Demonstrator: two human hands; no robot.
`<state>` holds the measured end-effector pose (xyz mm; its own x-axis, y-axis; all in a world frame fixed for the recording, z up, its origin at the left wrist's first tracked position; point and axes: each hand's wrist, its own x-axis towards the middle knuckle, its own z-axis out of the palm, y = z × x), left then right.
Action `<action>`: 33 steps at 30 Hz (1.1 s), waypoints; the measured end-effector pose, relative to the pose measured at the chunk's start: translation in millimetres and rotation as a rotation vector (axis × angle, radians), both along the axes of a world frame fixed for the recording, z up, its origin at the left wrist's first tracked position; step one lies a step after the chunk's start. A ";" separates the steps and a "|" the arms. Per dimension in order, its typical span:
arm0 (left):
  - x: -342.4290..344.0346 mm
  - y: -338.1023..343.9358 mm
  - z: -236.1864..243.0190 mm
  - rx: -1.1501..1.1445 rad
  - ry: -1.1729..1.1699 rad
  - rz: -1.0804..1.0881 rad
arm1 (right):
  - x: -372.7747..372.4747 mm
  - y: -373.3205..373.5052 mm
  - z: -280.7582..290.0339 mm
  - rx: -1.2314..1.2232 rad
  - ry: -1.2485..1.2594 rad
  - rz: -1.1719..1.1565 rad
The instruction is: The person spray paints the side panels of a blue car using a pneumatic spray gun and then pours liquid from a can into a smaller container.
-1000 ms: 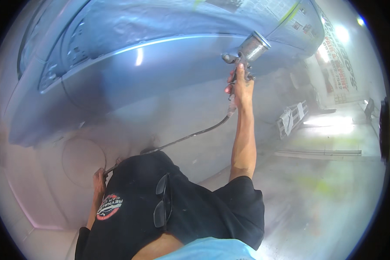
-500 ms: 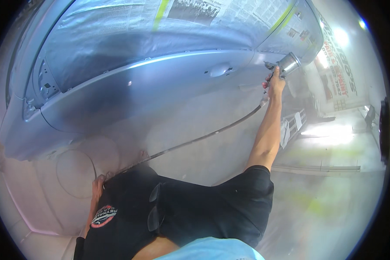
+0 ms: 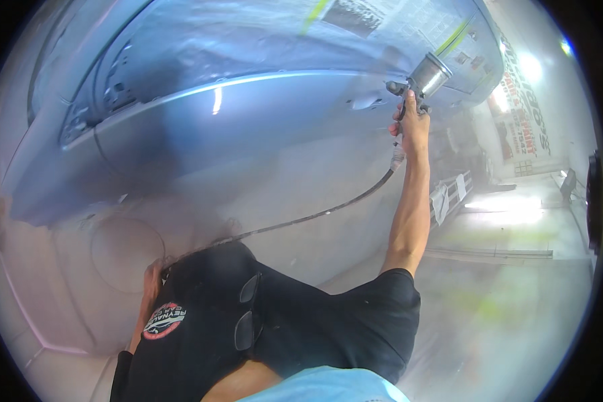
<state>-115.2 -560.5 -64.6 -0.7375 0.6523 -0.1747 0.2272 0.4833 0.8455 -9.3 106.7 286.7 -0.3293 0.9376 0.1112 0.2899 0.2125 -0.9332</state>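
Observation:
My right hand (image 3: 412, 127) is stretched far forward and closed around a spray gun (image 3: 427, 77) with a metal cup on top. The gun's nozzle end points left, close to a car's blue-grey door panel (image 3: 248, 114) and near its door handle (image 3: 367, 102). From the gun's grip an air hose (image 3: 321, 213) sags down and left across the front of my body. At my left side, by the hip, my left hand (image 3: 153, 278) is closed around the hose. A faint mist blurs the lower part of the panel.
Newspaper masking (image 3: 382, 27) with yellow-green tape (image 3: 315, 17) covers the car's upper part. A white rack (image 3: 451, 197) stands on the right, near a bright floor reflection. A printed banner (image 3: 522, 100) hangs on the right wall. The pale floor (image 3: 489, 321) carries yellow-green overspray.
My right hand has moved the spray gun slightly left and farther up in view, nearer the door handle. The hose has shifted with it. My left hand stays by my hip.

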 end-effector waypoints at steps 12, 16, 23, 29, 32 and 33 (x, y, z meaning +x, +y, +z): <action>-3.4 -2.7 58.9 0.141 -0.091 0.168 | -33.3 -182.9 55.6 -0.036 0.134 0.318; 11.4 -41.0 15.8 0.004 -0.194 0.252 | -78.0 -271.0 17.6 -0.115 0.134 0.467; 5.6 -41.0 -6.8 0.012 -0.245 0.187 | -120.8 -301.1 -29.7 -0.373 0.320 0.759; 10.9 -33.4 -46.0 0.017 0.248 0.049 | -78.0 -204.8 -41.7 -0.297 0.170 0.527; -3.3 -3.1 -51.9 -0.025 0.253 0.012 | -38.7 -112.5 -49.4 -0.180 0.204 0.313; -7.5 13.5 -39.4 -0.116 -0.021 0.055 | -22.9 -81.0 -46.7 -0.119 0.219 0.251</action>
<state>-122.7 -547.0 -103.9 -0.7673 0.5851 -0.2623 0.1803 0.5894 0.7874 -32.2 25.7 240.0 -0.5317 0.8410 0.1000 0.0325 0.1382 -0.9899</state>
